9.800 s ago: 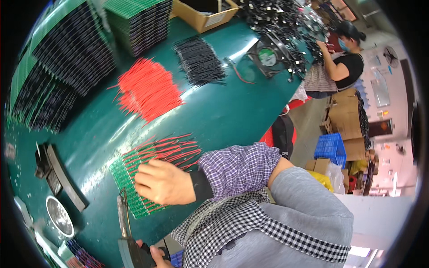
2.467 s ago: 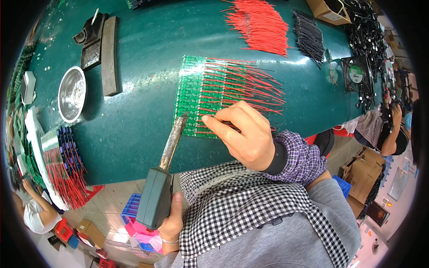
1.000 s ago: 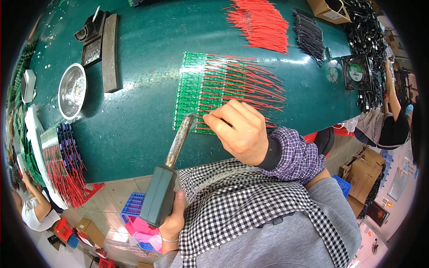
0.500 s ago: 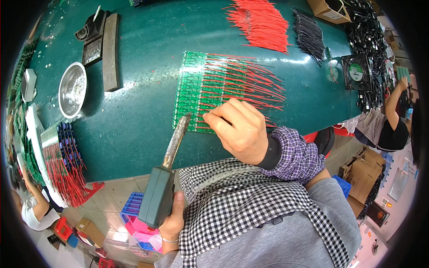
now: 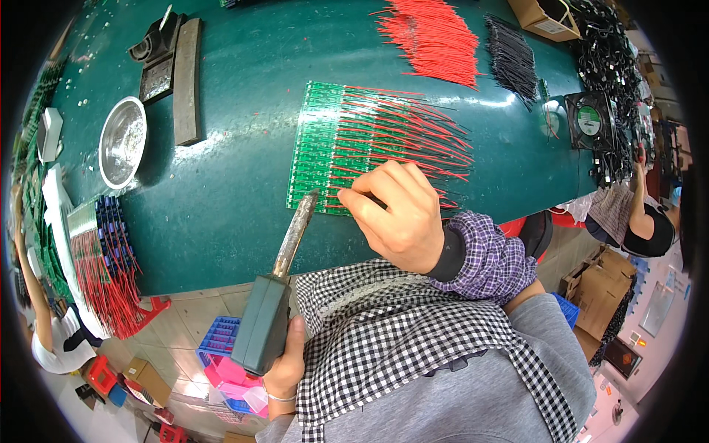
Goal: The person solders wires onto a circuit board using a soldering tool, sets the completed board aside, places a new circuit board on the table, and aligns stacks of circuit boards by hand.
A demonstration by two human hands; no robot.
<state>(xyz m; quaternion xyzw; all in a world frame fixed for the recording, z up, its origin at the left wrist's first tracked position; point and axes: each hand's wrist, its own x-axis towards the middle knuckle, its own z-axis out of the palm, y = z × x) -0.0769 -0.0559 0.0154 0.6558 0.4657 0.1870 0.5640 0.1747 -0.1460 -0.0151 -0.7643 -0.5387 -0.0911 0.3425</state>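
A panel of green circuit boards (image 5: 312, 144) lies flat on the bench, with rows of thin red wires (image 5: 425, 133) fanning out to its right. My left hand (image 5: 289, 369) is closed around the dark green handle of a soldering iron (image 5: 264, 321). The iron's metal shaft slants up, and its tip is at the panel's lower edge. Just right of the tip, my right hand (image 5: 400, 218) pinches a red wire; thumb and forefinger cover most of that wire, and the other fingers are curled in.
Bundles of red wires (image 5: 432, 40) and black wires (image 5: 511, 55) lie at the back. A metal bowl (image 5: 123, 144), a dark stand (image 5: 157, 59) and a grey bar (image 5: 187, 81) are left. A fan (image 5: 589, 118) stands right. Co-workers sit at both sides.
Both my hands keep nearly the same pose, the iron's tip shifting only slightly beside the pinched wire. The co-worker at right has lowered an arm; the one at left has reached farther forward.
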